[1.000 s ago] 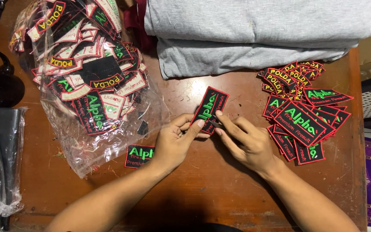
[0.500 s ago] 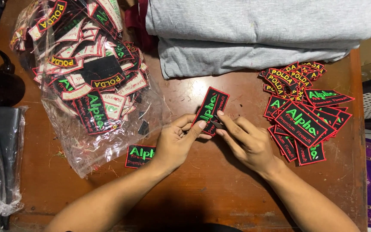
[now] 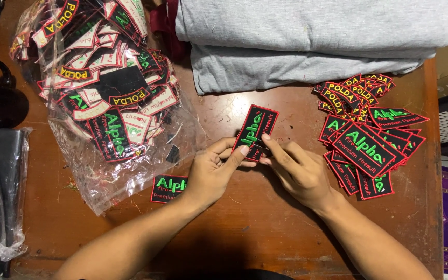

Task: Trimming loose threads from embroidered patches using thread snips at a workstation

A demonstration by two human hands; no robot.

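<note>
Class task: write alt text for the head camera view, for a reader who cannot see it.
Both hands, left hand and right hand, hold a black embroidered patch above a wooden table. A clear bag of patches lies left, a loose patch pile right, folded grey cloth behind.

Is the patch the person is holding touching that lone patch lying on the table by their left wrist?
Apart. The head view shows the held patch raised between both hands, with bare wood separating it from the lone patch.

Embroidered patch: matt black cloth, stitched red border. Tabletop: worn, scratched brown wood. Bag: glossy clear plastic. Folded garments: soft grey knit.
</note>
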